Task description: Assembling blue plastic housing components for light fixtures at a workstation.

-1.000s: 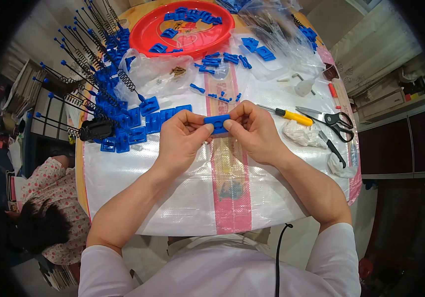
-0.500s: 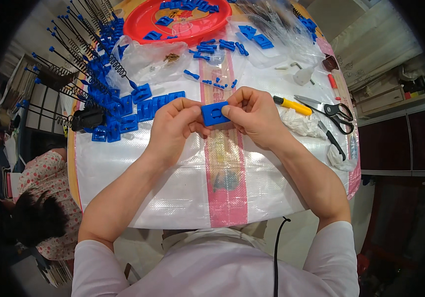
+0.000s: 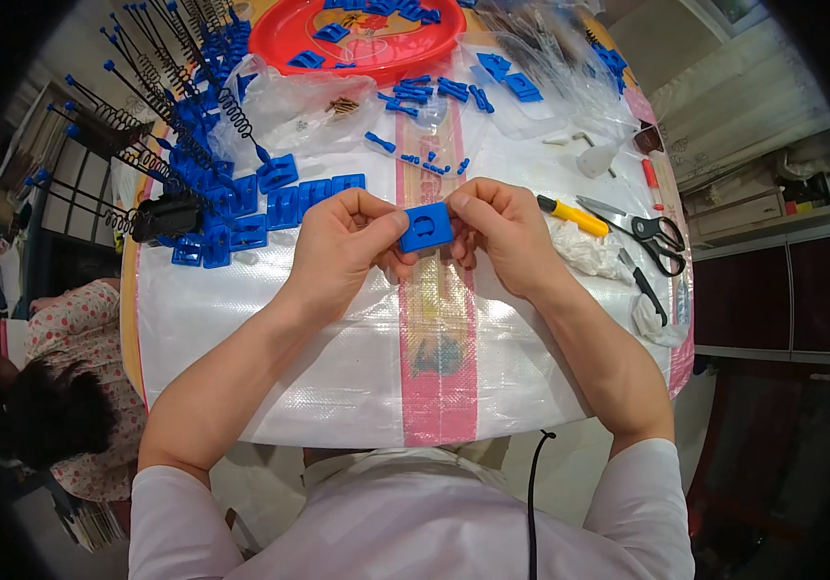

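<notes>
Between my hands, above the table's middle, is a small blue plastic plate [image 3: 441, 228] with a rounded slot in it. My left hand [image 3: 347, 242] pinches its left end, thumb on top and fingers beneath. At the opposite end my right hand [image 3: 497, 227] is closed, thumb and fingertips at the plate's right edge. Beyond the left hand stands a row of blue plastic bases [image 3: 315, 196]. Farther off lie several short blue connector pieces [image 3: 413, 89] and tiny blue parts [image 3: 431, 164].
Blue bases with black springs and rods [image 3: 183, 116] crowd the far left. A red basin [image 3: 275, 53] holds blue parts. Screws [image 3: 342, 105] lie on a plastic bag. To the right are a yellow-handled tool [image 3: 579, 217], scissors [image 3: 661, 232] and a knife [image 3: 649, 295]. A person [image 3: 81, 338] is at left.
My right thumb has moved from the plate's face to its right edge, uncovering more of the plate. The left thumb now reaches onto the plate's left end.
</notes>
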Demonstrator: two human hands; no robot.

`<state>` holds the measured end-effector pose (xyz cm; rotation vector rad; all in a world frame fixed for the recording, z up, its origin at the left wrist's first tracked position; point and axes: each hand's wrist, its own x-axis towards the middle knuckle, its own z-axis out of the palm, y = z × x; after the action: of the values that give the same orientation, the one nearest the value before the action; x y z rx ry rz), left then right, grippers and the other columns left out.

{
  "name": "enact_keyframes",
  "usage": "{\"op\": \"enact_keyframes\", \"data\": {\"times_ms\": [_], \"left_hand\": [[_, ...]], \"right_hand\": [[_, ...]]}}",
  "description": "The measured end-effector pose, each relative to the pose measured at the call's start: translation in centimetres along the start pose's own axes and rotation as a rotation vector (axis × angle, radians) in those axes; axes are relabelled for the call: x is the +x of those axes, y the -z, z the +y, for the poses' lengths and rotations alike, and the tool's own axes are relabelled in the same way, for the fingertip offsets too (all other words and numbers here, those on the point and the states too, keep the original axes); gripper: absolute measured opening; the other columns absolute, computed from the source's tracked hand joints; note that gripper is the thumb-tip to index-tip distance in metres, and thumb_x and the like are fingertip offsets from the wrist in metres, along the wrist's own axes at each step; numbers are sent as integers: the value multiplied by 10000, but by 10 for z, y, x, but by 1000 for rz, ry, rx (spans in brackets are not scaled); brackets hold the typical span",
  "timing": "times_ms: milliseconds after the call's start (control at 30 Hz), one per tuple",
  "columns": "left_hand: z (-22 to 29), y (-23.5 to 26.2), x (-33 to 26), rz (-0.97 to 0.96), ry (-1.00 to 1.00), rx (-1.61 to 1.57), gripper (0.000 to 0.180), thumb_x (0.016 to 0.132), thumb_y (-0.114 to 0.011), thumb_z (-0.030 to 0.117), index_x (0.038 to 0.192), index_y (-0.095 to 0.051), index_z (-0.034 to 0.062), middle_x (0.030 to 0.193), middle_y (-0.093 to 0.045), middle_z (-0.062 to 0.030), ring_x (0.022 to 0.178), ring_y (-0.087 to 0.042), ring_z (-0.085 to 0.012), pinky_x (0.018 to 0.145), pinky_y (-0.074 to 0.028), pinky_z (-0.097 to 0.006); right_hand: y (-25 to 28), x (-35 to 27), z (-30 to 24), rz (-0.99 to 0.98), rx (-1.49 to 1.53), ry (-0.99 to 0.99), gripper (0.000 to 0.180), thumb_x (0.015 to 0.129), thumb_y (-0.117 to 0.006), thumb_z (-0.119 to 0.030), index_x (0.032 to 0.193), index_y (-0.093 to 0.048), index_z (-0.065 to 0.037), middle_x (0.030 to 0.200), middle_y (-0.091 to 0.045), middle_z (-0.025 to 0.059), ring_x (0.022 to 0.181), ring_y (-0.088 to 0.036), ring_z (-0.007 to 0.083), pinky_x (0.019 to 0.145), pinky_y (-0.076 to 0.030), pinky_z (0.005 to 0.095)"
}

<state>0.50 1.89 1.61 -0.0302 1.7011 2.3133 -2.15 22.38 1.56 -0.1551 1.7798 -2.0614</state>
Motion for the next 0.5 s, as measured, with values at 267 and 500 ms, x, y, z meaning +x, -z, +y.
{"op": "enact_keyframes", "data": {"times_ms": [267, 500], "left_hand": [[-2, 3, 1, 3, 3, -37, 157, 932, -634, 64, 957, -562, -73, 812, -674, -164, 655, -670, -171, 539, -558, -260], [-3, 3, 2, 6, -7, -50, 157, 937, -623, 80, 943, -565, -66, 799, -673, -161, 637, -665, -168, 534, -552, -260]], "right_hand": [[-1, 0, 1, -21, -31, 27, 174, 965, -588, -194, 907, -613, -32, 711, -632, 10, 569, -591, 55, 490, -444, 196], [-7, -3, -4, 15, -93, 8, 134, 916, -648, -135, 915, -608, -8, 722, -624, 11, 566, -568, 43, 488, -437, 192]]}}
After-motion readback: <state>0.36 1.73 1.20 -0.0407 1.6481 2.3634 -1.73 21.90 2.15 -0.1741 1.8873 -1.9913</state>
